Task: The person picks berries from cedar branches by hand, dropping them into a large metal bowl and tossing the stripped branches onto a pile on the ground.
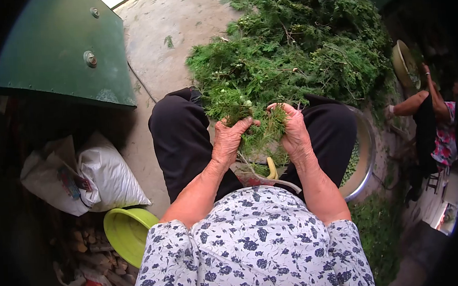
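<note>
A big pile of green branches [296, 41] covers the ground from 12 to 2 o'clock, a green metal panel [58, 53] stands at 10 o'clock and a white sack [109, 175] lies at 8 o'clock. A metal basin [366, 151] sits at 3 o'clock beside the knee, a yellow-green bowl [125, 231] at 7 o'clock. At centre, the left hand [229, 138] and right hand [294, 132] both grip one leafy sprig [263, 132], held over the lap
</note>
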{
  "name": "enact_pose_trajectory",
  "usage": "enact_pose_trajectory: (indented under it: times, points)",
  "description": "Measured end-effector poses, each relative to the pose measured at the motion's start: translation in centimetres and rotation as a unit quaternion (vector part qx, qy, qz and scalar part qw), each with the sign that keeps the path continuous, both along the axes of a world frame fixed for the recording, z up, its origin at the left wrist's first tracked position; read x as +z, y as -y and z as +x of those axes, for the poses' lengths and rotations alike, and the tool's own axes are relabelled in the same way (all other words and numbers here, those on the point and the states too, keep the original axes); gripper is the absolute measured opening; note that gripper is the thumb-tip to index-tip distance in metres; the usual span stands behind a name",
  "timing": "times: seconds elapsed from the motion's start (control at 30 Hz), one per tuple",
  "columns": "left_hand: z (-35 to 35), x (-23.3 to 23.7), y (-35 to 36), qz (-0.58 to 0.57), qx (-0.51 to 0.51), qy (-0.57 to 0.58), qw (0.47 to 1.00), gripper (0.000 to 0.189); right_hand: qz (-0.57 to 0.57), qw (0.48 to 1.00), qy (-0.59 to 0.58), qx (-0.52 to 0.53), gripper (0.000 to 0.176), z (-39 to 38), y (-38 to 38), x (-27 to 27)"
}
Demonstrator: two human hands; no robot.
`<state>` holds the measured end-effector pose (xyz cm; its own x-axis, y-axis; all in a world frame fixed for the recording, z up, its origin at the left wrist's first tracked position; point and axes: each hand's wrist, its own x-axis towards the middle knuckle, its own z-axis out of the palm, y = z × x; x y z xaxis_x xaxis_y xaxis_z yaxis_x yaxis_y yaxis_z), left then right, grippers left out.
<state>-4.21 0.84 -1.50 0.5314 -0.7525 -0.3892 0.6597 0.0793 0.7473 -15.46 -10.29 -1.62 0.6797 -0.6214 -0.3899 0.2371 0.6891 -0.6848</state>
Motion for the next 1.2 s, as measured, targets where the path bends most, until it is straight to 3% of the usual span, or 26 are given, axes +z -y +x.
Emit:
enact_pose_trajectory:
  times: [0.07,0.23,0.3,0.43,0.67,0.77,0.97,1.2]
  points:
    - [-0.3,-0.5,0.2,-0.009,0.025,0.074,0.997,0.016,-0.005,1.0,0.021,0.012,0.012,0.2,-0.4,0.7]
    - [0.1,0.0,-0.1,0.004,-0.009,0.064,0.998,0.014,0.028,0.999,0.024,0.016,0.014,0.1,0.2,-0.2]
    - [0.1,0.6,0.0,-0.005,-0.021,-0.002,1.0,0.014,0.023,1.0,0.005,0.001,0.015,0.2,0.2,-0.1]
    - [0.2,0.4,-0.1,-0.007,-0.055,0.082,0.995,0.015,0.01,1.0,-0.027,-0.003,0.018,-0.1,0.5,0.0]
    - [0.1,-0.6,-0.1,0.009,-0.034,0.065,0.997,0.017,0.008,1.0,-0.02,0.006,0.02,0.6,-0.5,0.4]
    - [-0.2,-0.4,0.0,-0.009,-0.021,-0.012,1.0,0.021,-0.033,0.998,-0.047,0.028,0.019,0.9,-1.1,0.6]
    - [-0.2,0.7,0.3,-0.027,-0.003,-0.004,1.0,0.02,-0.121,0.989,-0.073,0.039,0.016,1.1,-1.5,0.3]
    - [0.3,1.8,0.0,0.001,-0.053,0.027,0.998,0.019,-0.019,0.994,-0.08,0.074,0.016,0.6,-0.9,-0.3]
